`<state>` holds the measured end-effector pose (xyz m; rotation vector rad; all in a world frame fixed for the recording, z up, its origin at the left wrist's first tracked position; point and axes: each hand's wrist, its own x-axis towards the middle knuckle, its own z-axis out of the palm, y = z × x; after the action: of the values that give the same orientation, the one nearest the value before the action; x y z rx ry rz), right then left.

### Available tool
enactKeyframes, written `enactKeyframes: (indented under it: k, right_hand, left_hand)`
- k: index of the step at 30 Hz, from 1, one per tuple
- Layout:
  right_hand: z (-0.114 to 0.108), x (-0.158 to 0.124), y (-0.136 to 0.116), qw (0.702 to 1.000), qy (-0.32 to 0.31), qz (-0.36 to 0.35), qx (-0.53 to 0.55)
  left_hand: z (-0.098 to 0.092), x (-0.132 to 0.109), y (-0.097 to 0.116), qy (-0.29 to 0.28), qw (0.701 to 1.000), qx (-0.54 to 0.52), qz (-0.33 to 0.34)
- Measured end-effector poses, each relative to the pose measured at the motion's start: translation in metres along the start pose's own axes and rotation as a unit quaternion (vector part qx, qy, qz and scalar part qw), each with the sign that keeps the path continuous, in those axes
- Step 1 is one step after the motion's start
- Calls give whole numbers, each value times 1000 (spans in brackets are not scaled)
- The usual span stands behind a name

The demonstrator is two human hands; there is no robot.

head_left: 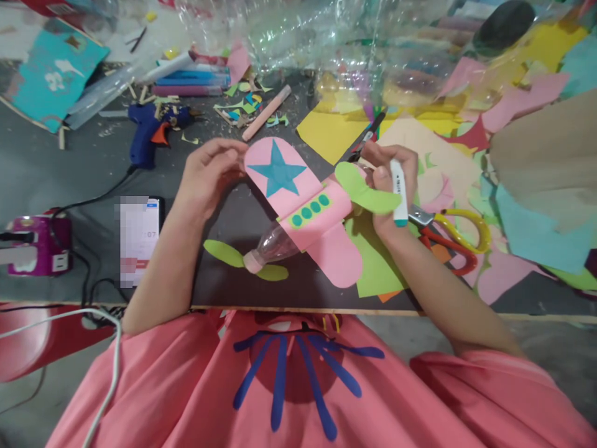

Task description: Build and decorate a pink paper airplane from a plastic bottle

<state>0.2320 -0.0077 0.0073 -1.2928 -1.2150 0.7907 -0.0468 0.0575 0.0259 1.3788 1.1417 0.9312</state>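
A toy airplane made from a clear plastic bottle wrapped in pink paper (326,233) lies between my hands. Its pink wing carries a teal star (277,171), and a green strip with several teal dots (310,210) runs along the body. A green propeller (224,252) sits at the capped bottle neck (253,261), pointing toward me. My left hand (209,174) grips the far left wing tip between thumb and fingers. Curled at the tail end, my right hand (407,158) holds a white marker (398,190) with a teal end, beside the green tail piece (361,190).
Left are a blue glue gun (144,134), a phone (140,242) and a purple box (40,246) with cables. Scissors (461,230) lie right among paper scraps (508,274). A peach marker (267,113) and clear plastic bottles (289,37) are farther back.
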Motion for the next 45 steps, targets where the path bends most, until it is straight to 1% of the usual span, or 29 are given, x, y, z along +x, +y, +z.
enactKeyframes:
  k: [1,2,3,4,6,7,8,9,10,11,12,13,14,15,16,19,22,24,26,28,30,32,34,36,38,39,42,43,45]
  right_hand:
    - [1,-2,-3,1000,-1,4,7]
    - [1,-3,-5,1000,1,9,25]
    - [2,-4,-7,999,-5,16,44]
    - [2,-4,-8,998,-6,19,65]
    - [3,-4,-7,996,-26,22,88]
    - [4,-3,-6,995,-6,2,97]
    - [4,-3,-4,995,-1,-8,97]
    - [4,-2,-1,996,2,-18,83]
    - [4,-2,1,998,6,-24,64]
    - [3,-1,4,999,2,-24,43]
    - [3,-1,7,999,-2,-24,24]
    - [2,-1,9,1000,-5,-26,11]
    - [1,-1,11,1000,-10,-30,0]
    - [0,-1,12,999,-18,-35,-8]
    - [-2,-1,13,999,-26,-41,-17]
    - [-5,-3,9,997,-53,-34,-54]
    - [-7,-4,4,992,-110,-24,-64]
    - [-8,-4,4,986,-158,-32,-36]
    - [-8,-3,7,979,-199,-48,-5]
    - [-8,-1,12,971,-232,-65,10]
    - [-9,2,16,965,-249,-74,18]
    - [-9,5,19,967,-242,-75,24]
    - [-10,9,21,972,-222,-76,25]
    - [-13,13,21,976,-204,-77,21]
    - [-15,17,21,979,-187,-80,11]
    - [-16,19,21,981,-177,-83,4]
    - [-18,22,22,986,-145,-84,-13]
    - [-18,23,22,987,-136,-82,-14]
    - [-18,24,22,989,-124,-81,-14]
  left_hand:
    - [1,-2,1,48,997,29,44]
    - [3,-5,3,98,989,65,95]
    - [4,-10,6,120,975,116,149]
    - [6,-14,9,133,953,160,219]
    - [11,-24,14,89,910,235,329]
    - [14,-28,16,74,899,240,359]
    - [16,-31,18,47,898,247,363]
    - [19,-32,20,2,905,258,339]
    - [21,-33,22,-65,920,282,265]
    - [23,-33,24,-125,928,296,189]
    - [24,-33,25,-182,928,300,121]
    - [25,-32,26,-218,927,295,72]
    - [26,-32,26,-237,929,282,42]
    - [25,-30,25,-243,934,262,25]
    - [25,-29,23,-232,944,234,15]
    - [22,-23,15,-166,978,128,-15]
    - [19,-18,11,-117,988,87,-46]
    - [19,-17,11,-78,992,85,-45]
    - [20,-18,13,-41,995,89,-23]
    - [21,-20,13,-22,994,110,4]
    - [21,-20,11,-13,990,138,32]
    - [20,-18,9,0,985,156,76]
    - [17,-15,9,30,975,161,149]
    - [14,-15,10,84,953,172,234]
    - [11,-17,13,122,923,230,282]
    - [11,-19,15,119,910,277,284]
    - [14,-24,14,48,872,408,266]
    - [16,-24,12,29,862,430,267]
    - [22,-25,7,10,849,456,266]
